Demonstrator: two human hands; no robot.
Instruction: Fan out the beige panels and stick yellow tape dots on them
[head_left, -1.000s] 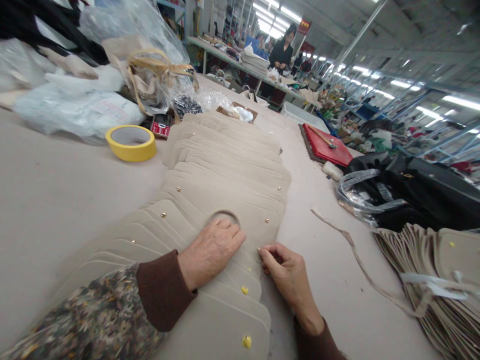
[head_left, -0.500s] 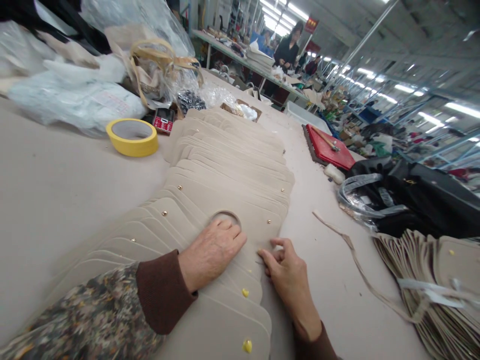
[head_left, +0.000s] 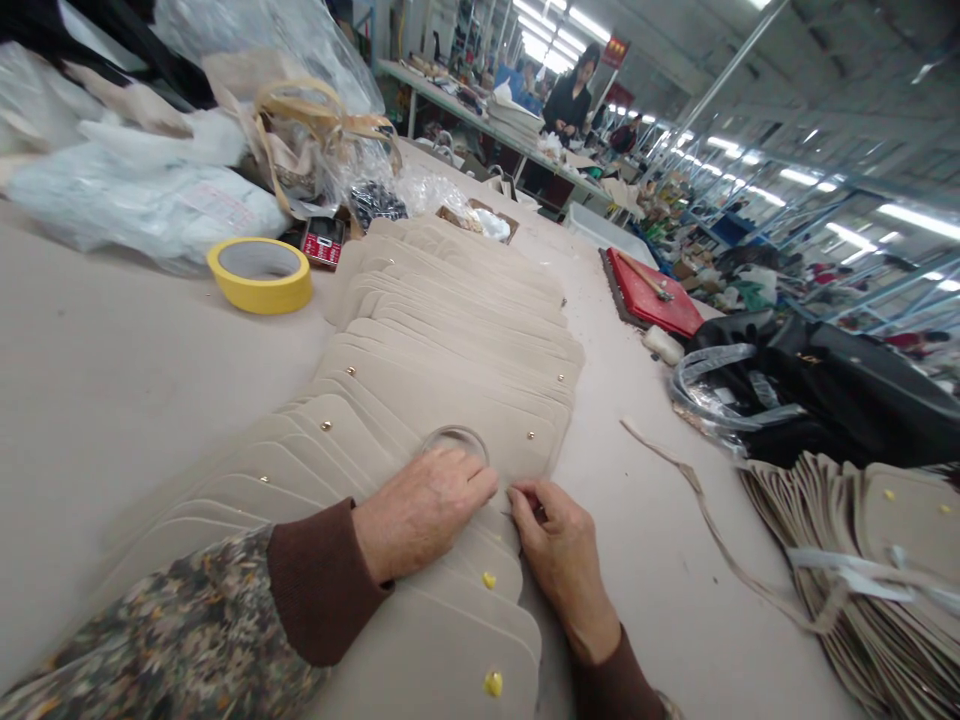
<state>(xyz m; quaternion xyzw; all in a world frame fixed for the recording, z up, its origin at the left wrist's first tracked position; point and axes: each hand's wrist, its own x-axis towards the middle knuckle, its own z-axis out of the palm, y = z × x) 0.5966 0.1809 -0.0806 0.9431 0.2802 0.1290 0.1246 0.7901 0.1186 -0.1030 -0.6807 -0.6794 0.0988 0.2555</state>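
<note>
My left hand (head_left: 424, 515) is closed around the near side of a thin ring (head_left: 455, 436) that looks like a narrow tape roll, above a fanned-out row of beige panels (head_left: 427, 365). The fingers hide the ring's lower half. My right hand (head_left: 559, 545) pinches thumb and forefinger together at the panels' right edge, close to the left fingertips. Whatever lies in that pinch is too small to make out. Gold studs (head_left: 531, 435) show on the farther panels. Small yellow pieces (head_left: 493, 684) sit on the nearer panels' right corners.
A yellow tape roll (head_left: 259, 275) lies left, before plastic bags (head_left: 142, 195). On the right are a red slab (head_left: 656, 290) with a hammer (head_left: 645, 275), black bags (head_left: 817, 375), a beige strip (head_left: 697, 490) and a tied panel bundle (head_left: 847, 560). A co-worker (head_left: 568, 100) stands far back.
My right hand has moved left and closer to my left hand, its fingers now drawn together. My left hand and the ring have shifted slightly right.
</note>
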